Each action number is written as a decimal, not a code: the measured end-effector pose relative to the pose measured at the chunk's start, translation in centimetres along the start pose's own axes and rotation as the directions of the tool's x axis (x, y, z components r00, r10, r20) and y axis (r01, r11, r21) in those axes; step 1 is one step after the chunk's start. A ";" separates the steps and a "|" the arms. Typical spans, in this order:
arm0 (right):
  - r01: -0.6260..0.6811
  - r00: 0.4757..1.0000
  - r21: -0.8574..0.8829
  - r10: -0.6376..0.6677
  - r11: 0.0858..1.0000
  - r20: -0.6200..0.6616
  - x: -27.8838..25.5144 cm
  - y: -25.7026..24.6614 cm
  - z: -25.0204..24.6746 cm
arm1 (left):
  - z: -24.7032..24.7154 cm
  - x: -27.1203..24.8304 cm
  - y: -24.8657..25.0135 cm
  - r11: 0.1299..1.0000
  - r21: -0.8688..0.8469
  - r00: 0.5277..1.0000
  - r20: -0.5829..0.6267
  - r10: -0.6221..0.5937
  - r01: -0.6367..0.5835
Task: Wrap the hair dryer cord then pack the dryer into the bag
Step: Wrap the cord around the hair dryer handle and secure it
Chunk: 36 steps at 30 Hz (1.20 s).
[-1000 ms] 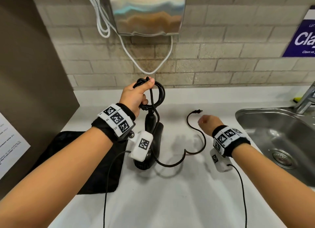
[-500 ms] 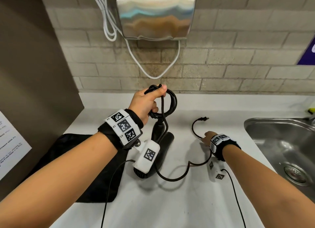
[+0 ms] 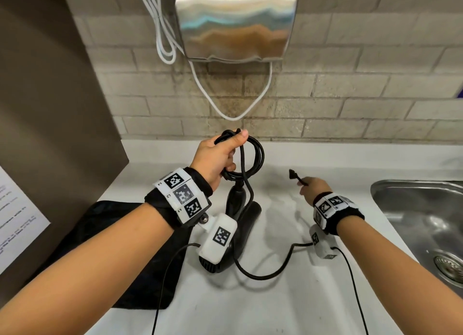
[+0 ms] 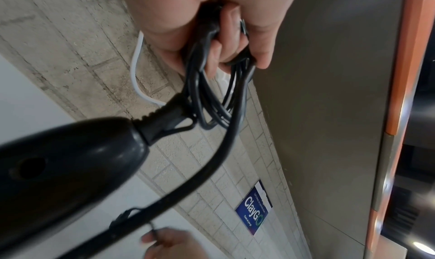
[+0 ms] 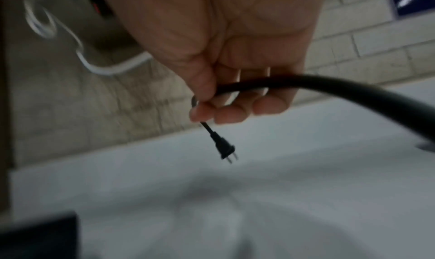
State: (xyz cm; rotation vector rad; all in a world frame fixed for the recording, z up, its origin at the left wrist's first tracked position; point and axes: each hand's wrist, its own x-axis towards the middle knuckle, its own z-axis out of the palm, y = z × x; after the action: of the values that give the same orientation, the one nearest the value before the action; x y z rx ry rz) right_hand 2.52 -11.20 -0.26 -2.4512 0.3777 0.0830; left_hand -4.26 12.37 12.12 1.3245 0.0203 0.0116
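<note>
Hair dryer (image 3: 240, 224) sits on the white tabletop (image 3: 288, 307), its black body lying between your forearms with the handle end tilted up toward the coiled cord (image 3: 253, 156). Your left hand (image 3: 215, 159) is raised above the dryer and its grip is closed around several loops of that cord, thumb pressed over the top of the bundle; the left wrist view shows the fingers (image 4: 261, 45) curled through the loops right where the cord leaves the dryer's ribbed strain relief (image 4: 162, 118).

From the coil a single strand drops past the handle, lies along the tabletop in a loose curve in front of the dryer and rises to your right hand (image 3: 313, 186). That grip is narrow: thumb and fingertips (image 5: 207, 112) pinch the cord close to its end, and the plug (image 5: 224, 149) hangs free just beyond the fingers, its two prongs pointing down and off the tabletop. In the head view the plug (image 3: 292, 174) sticks out to the left of the right hand, well apart from the coil.

Bag (image 3: 112, 247), black and flat, lies on the tabletop at your left, partly under your left forearm and just beside the dryer's wide end. A steel sink (image 3: 421, 209) is set into the tabletop at your right. On the brick wall ahead hangs a metal hand dryer (image 3: 235, 21) with a white cable (image 3: 233, 114) looping beneath it.
</note>
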 end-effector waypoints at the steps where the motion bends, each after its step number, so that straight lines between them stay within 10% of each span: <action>1: 0.048 0.998 0.032 -0.047 0.998 -0.045 -0.6 -0.4 -0.6 | 0.0 0.1 0.0 1.000 0.000 1.000 -0.001 0.001 -0.001; 16: 0.699 0.703 0.264 -0.572 0.665 -0.423 -14.9 -7.9 -5.4 | 0.9 -0.3 -0.3 0.998 -0.055 0.999 -0.037 0.010 -0.012; 21: 0.671 0.741 0.318 -0.618 0.670 -0.263 -15.8 -7.8 -4.2 | 1.3 -0.8 -0.7 0.997 -0.073 0.999 -0.049 0.013 -0.016; 36: 0.648 0.738 0.098 -0.589 0.756 -0.330 -16.7 -7.7 -2.9 | 1.0 -0.2 -0.9 0.994 -0.109 0.998 -0.069 -0.001 -0.007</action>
State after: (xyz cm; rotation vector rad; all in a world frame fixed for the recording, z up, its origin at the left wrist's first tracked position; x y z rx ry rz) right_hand -11.31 -3.02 9.13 -2.2510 -0.3301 -0.5728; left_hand -4.48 11.15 11.53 1.2147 0.0752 0.0599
